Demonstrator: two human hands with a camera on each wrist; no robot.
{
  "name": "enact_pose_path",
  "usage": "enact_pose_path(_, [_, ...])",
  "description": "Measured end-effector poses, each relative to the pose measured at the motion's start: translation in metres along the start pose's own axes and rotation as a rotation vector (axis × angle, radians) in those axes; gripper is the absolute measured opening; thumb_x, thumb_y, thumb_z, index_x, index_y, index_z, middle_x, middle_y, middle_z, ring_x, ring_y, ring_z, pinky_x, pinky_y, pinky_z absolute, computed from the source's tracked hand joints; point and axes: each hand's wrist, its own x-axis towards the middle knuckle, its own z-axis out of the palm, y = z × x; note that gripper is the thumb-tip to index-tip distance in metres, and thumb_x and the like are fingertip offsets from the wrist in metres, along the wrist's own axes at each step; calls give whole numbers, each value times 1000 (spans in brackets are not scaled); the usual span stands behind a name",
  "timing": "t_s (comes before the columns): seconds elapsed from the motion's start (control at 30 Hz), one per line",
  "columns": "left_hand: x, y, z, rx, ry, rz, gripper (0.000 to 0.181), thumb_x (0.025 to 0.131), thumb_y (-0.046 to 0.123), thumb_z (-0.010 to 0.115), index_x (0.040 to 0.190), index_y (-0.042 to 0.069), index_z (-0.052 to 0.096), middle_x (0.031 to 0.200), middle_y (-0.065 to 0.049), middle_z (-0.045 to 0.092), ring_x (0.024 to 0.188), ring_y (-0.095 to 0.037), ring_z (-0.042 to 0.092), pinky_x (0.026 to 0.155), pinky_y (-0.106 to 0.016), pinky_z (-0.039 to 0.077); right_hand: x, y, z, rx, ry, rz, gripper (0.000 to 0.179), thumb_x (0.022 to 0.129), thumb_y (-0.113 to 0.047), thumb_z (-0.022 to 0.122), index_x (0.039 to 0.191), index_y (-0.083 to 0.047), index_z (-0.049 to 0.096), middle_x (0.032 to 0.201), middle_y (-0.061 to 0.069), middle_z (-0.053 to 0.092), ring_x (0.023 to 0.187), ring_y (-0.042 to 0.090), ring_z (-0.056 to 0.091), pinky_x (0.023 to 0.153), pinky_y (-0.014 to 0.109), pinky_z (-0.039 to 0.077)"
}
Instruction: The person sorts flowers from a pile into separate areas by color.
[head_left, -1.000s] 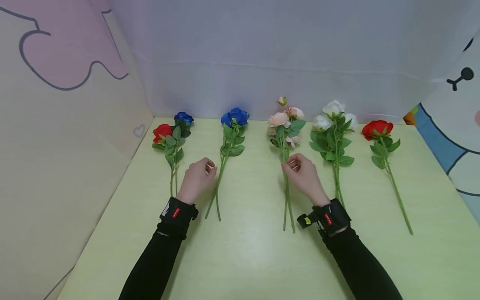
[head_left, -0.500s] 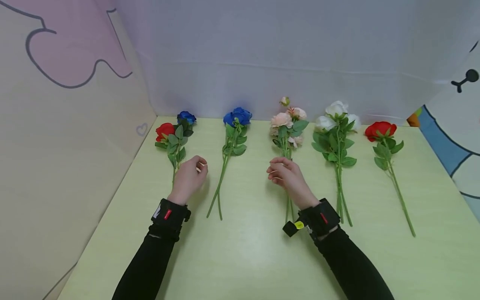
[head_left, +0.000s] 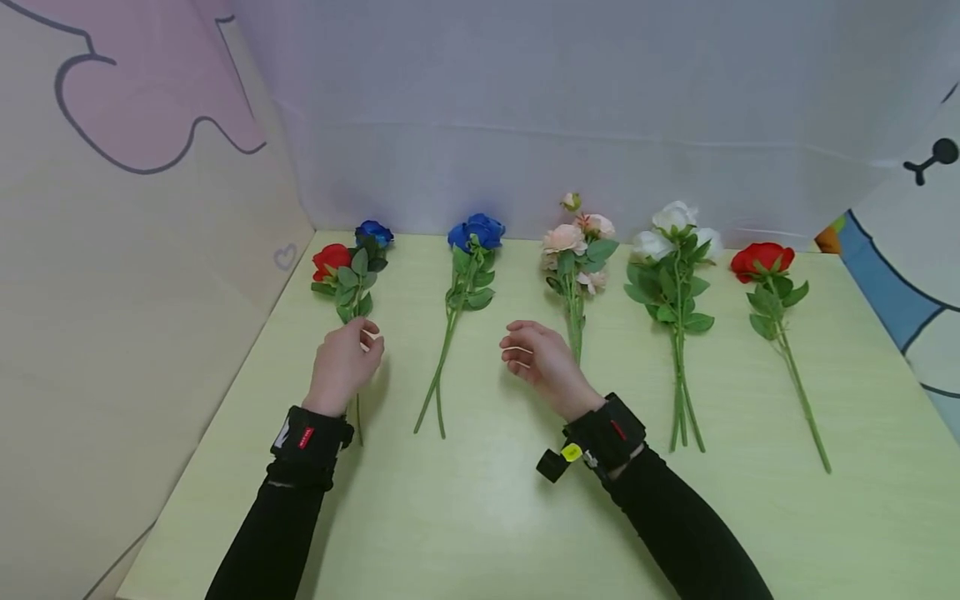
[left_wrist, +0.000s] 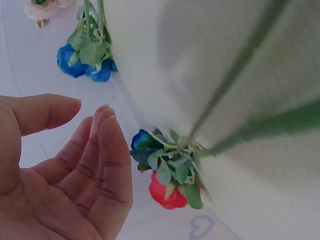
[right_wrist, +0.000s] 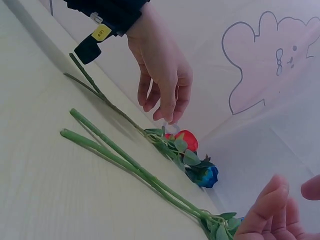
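Observation:
At the table's left, a red rose (head_left: 331, 262) and a dark blue rose (head_left: 373, 232) lie side by side, stems pointing toward me. My left hand (head_left: 341, 368) hovers over those stems and hides part of them. A gap shows between its thumb and loosely bent fingers in the left wrist view, and nothing is held. My right hand (head_left: 546, 367) hangs in the air, fingers loosely bent and holding nothing, between the blue flower bunch (head_left: 477, 232) and the pink flower bunch (head_left: 566, 240). It covers the lower stems of the pink bunch.
Farther right on the pale table (head_left: 465, 525) lie a white flower bunch (head_left: 675, 217) and a single red rose (head_left: 762, 262). A white cloth wall (head_left: 525, 83) stands behind the flowers, and a printed panel (head_left: 150, 275) borders the left side.
Both hands have moved left. The left went from beside the blue bunch to above the red and blue roses' stems; the right left the pink bunch's stems and its fingers spread a little.

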Motion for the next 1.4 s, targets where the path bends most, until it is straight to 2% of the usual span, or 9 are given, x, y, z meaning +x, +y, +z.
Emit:
enact_pose_path(0.17, [-8, -10, -8, 20, -8, -42, 20, 91, 14, 57, 103, -2, 59, 82, -13, 61, 56, -21, 53, 48, -31, 40, 2, 7, 10, 22, -43, 32, 26, 97, -10, 46, 121, 0, 43, 91, 6, 54, 77, 16, 55, 69, 24, 46])
enact_pose_path(0.43, [-12, -25, -16, 25, -11, -57, 26, 91, 15, 57, 108, -5, 58, 82, -16, 63, 55, -22, 54, 48, -31, 42, 2, 14, 20, 56, -69, 45, 20, 95, -7, 45, 114, -3, 46, 89, 6, 53, 75, 16, 54, 67, 24, 46])
enact_pose_path(0.67, [-16, -34, -22, 44, -109, -135, 34, 91, 20, 57, 112, -7, 54, 84, -16, 62, 60, -24, 55, 51, -32, 42, 3, 21, 31, 79, -80, 84, 31, 94, -6, 45, 123, 4, 41, 88, 6, 53, 74, 15, 53, 67, 23, 45])
enact_pose_path(0.93, [-23, -39, -27, 43, -186, -189, 38, 91, 23, 57, 114, -7, 52, 88, -18, 62, 68, -27, 56, 56, -34, 44, 3, 31, 42, 68, -119, 104, 30, 94, -7, 43, 122, 4, 42, 88, 6, 53, 73, 14, 53, 66, 22, 45])
enact_pose_path(1.17, [-18, -38, -24, 48, -257, -179, 39, 92, 24, 59, 113, -7, 52, 92, -20, 63, 72, -28, 57, 59, -37, 46, 1, 34, 43, 112, -105, 111, 29, 94, -6, 43, 121, 4, 42, 86, 6, 53, 71, 13, 53, 64, 21, 46])
enact_pose_path(1.4, [-13, -38, -22, 65, -321, -210, 38, 91, 24, 60, 110, -7, 52, 89, -19, 62, 73, -28, 56, 59, -35, 45, 2, 34, 45, 105, -114, 112, 28, 94, -6, 42, 120, 3, 43, 88, 6, 53, 72, 14, 53, 65, 21, 46])
